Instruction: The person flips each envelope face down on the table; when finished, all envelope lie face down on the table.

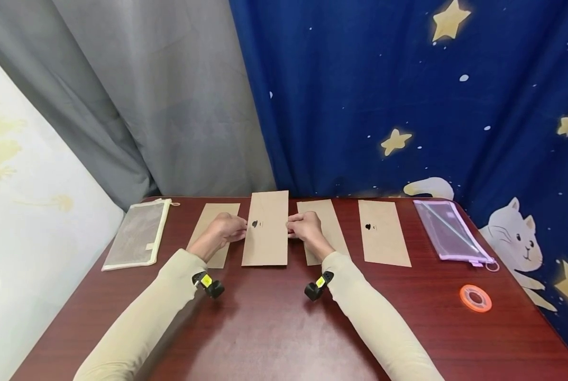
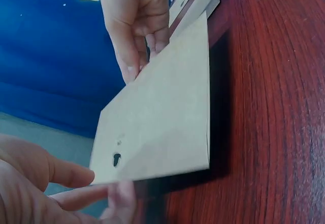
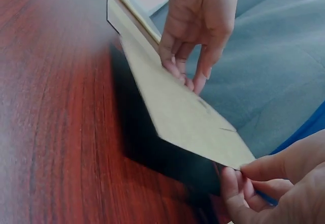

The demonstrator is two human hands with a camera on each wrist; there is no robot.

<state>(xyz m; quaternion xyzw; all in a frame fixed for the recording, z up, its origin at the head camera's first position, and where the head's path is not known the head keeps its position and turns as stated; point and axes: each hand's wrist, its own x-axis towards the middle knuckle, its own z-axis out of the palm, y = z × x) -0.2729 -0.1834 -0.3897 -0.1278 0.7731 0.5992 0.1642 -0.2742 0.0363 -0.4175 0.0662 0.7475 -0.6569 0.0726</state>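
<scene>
A thin, rectangular kraft-paper booklet (image 1: 271, 246) with a small black hat print is held up off the table at the centre. On its left edge, my left hand (image 1: 226, 227) pinches it between thumb and fingers. My right hand (image 1: 307, 227) pinches the opposite edge. The left wrist view shows the booklet (image 2: 172, 107) tilted, its shadow on the table beneath. Under my left arm lies a similar brown sheet or booklet (image 1: 212, 211); another brown one (image 1: 329, 222) lies partly behind my right hand. Whether these open is not visible.
Farther right lies a brown booklet (image 1: 386, 243) with the hat print. A cream-edged mesh pouch (image 1: 138, 233) lies at the left, a purple zip pouch (image 1: 448, 230) at the right. An orange ring (image 1: 475, 298) sits nearer me on the dark red table (image 1: 269, 333). Curtains hang behind.
</scene>
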